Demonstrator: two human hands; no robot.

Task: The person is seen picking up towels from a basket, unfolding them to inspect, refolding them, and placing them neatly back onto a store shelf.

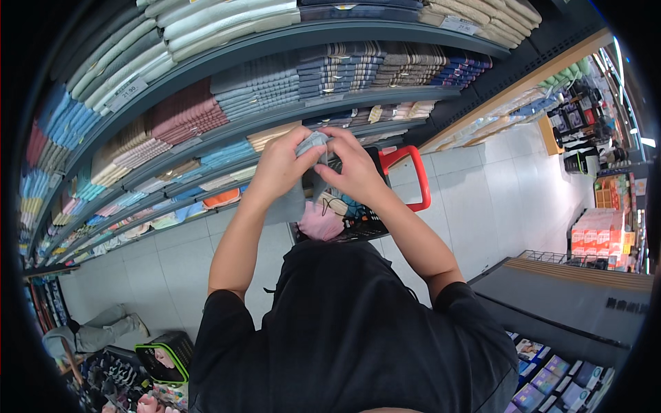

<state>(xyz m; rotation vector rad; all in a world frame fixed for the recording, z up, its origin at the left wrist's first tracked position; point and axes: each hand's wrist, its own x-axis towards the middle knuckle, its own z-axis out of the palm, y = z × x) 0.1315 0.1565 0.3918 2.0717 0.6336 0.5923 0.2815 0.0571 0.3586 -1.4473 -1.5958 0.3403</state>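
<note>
A grey cloth item (292,204) hangs from both hands above a black shopping basket (364,235) with a red handle (424,178). My left hand (283,162) pinches its bunched upper part between thumb and fingers. On the other side of that bunch, my right hand (351,165) grips the fabric with bent fingers; its fingertips are partly hidden. Inside the basket lie a pink cloth item (321,222) and several other goods, among them a thin black cord. The cloth and my hands cover part of the basket.
Shelves of folded towels (258,85) rise ahead and to the left. A person's legs (106,328) and a black basket with a green rim (165,356) are at lower left. Tiled floor (465,191) runs right, towards stacked red and white boxes (596,235). Packaged goods (555,377) fill the lower right.
</note>
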